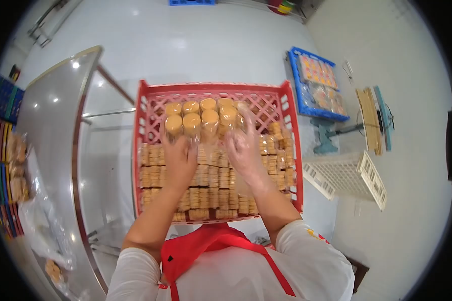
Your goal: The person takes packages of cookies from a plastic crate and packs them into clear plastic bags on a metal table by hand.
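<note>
Clear, glossy film wraps the packet (209, 120) of round golden-brown biscuits that the person holds over the far part of a red plastic crate (211, 89). Both hands are closed on it, the left hand (180, 150) curled about its near left corner and the right hand (242, 148) about the right one; how far the fingers reach beneath is hidden. As far as the filling of the crate goes, the near part looks done: biscuit packs (201, 195) lie there in close rows, and more run up along the right side. The far stretch, left and middle, looks unfilled, with pink lattice showing around the held packet, which is not settled among the rows; what lies directly under it cannot be seen. Inside the film the biscuits show as smooth, plump cylinders with flat round tops, in two rows, and the wrapping throws small bright highlights. Packs below show thin, ridged edges, like discs set side by side. Hard plastic returns at the right, in a blue crate (297, 85) holding wrapped packs and a cream slatted crate (331, 168), while a shiny metal surface (55, 105) stands to the left.
</note>
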`<state>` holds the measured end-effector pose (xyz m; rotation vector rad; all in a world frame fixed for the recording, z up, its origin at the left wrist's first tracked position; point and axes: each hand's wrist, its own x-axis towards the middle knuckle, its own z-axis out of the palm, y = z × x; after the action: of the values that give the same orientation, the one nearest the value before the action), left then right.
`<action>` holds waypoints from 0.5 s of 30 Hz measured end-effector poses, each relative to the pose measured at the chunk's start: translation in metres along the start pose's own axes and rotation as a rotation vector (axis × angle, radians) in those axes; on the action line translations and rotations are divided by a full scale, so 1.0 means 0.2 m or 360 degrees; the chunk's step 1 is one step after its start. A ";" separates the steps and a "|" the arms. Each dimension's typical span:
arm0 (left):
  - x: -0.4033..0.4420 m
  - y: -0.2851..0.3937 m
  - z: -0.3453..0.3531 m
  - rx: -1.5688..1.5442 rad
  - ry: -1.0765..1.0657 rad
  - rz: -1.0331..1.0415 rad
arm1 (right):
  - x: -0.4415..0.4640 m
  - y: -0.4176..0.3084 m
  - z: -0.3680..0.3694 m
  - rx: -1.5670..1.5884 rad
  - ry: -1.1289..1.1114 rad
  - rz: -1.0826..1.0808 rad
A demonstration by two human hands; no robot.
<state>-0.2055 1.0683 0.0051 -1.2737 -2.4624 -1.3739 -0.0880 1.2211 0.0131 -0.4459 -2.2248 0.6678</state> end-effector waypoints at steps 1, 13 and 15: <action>-0.06 0.06 -0.15 -0.0009 0.0123 0.0033 | 0.02 -0.14 -0.03 0.0048 0.0010 -0.0128; -1.11 0.25 -1.65 0.1275 0.1079 0.0152 | -0.24 -1.63 0.23 0.1094 -0.0255 -0.0966; -1.42 0.18 -1.79 0.1451 0.1134 0.0030 | -0.31 -1.85 0.28 0.1073 -0.0300 -0.1160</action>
<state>-0.1123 0.6377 0.1319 -0.4709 -2.0732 -0.4102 -0.1284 0.8748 0.1637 0.7517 -1.9543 0.9955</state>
